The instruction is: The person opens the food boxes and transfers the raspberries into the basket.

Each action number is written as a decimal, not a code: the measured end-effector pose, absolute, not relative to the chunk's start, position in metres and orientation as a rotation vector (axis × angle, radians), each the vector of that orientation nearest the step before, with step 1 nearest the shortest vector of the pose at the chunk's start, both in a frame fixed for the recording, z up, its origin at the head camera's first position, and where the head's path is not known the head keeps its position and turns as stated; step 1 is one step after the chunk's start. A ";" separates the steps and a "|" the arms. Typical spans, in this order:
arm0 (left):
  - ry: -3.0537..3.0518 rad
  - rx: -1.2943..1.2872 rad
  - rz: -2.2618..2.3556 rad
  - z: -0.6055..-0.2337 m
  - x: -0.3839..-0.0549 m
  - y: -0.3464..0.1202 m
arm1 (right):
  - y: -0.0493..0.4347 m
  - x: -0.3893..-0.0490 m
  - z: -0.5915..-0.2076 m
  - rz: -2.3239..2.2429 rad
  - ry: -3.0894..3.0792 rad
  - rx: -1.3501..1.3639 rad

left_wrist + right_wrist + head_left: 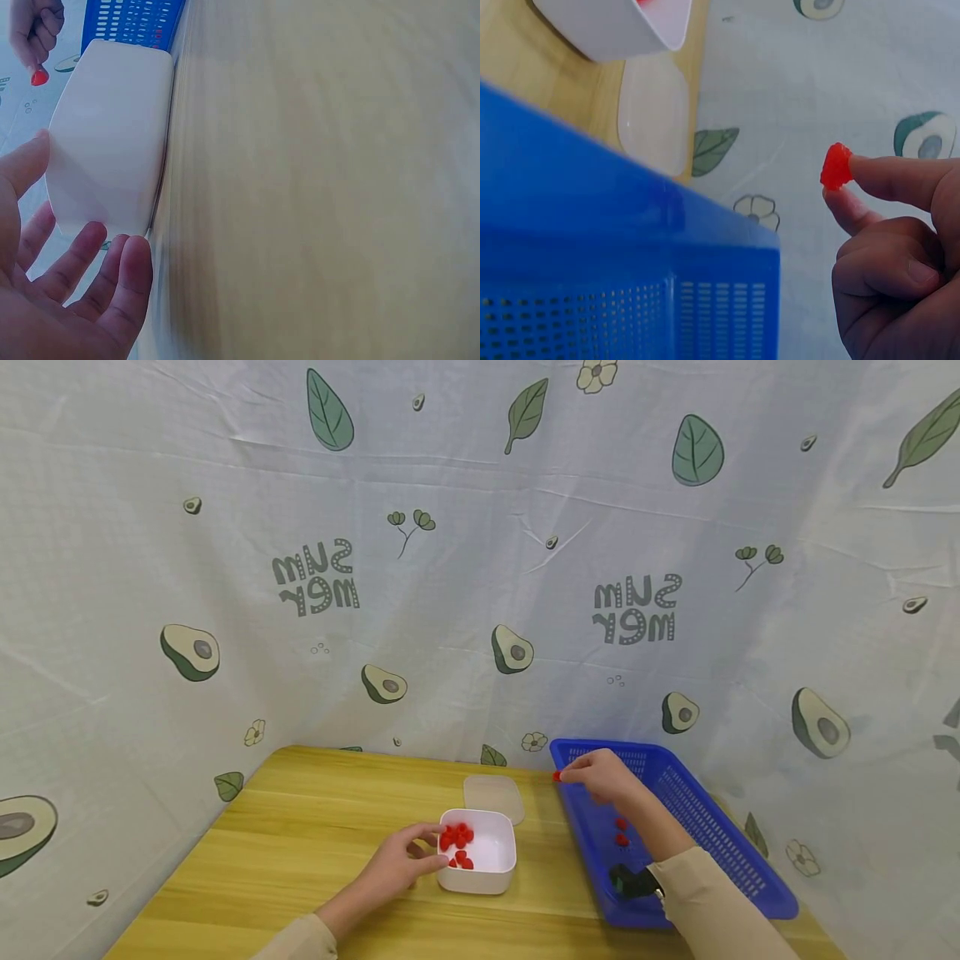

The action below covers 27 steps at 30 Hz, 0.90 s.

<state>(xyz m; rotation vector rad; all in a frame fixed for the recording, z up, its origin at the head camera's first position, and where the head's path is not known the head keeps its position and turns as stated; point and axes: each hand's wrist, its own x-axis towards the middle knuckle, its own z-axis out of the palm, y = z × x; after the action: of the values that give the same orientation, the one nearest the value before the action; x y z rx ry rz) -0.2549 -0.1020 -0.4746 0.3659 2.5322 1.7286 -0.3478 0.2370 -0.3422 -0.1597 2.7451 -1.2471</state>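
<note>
My right hand (600, 774) pinches a small red raspberry-like piece (836, 166) between thumb and index finger, the other fingers curled in. It is held up above the left rim of the blue basket (587, 852). A white box (477, 882) without its lid on stands on the table, with several red raspberry-like pieces (457, 836) in its left half. At the box's left end is my left hand (397, 862), its thumb and fingers bent round the side near the rim. In the left wrist view the box wall hides the contents.
A translucent lid (491, 791) lies flat behind the box. More red pieces (622, 839) lie inside the basket, which stands at the table's right. A dark object (632, 882) shows beside the right cuff. A printed cloth (450, 610) hangs behind the wooden table (337, 810).
</note>
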 end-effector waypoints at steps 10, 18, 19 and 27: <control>2.533 0.364 1.729 -0.476 -0.256 -0.102 | 0.270 -0.356 -0.339 -1.203 2.760 -0.106; 2.524 0.360 1.729 -0.474 -0.255 -0.102 | 0.291 -0.363 -0.349 -1.192 2.785 -0.111; 2.524 0.359 1.728 -0.474 -0.255 -0.102 | 0.294 -0.364 -0.351 -1.191 2.786 -0.101; 2.524 0.363 1.730 -0.478 -0.258 -0.102 | 0.308 -0.373 -0.365 -1.154 2.811 -0.046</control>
<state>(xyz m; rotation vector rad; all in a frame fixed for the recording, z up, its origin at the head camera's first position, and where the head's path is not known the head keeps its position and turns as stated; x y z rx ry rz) -0.2581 -0.1025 -0.4782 0.3632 2.5240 1.7304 -0.3727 0.3081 -0.3654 -0.0463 2.8114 -1.1543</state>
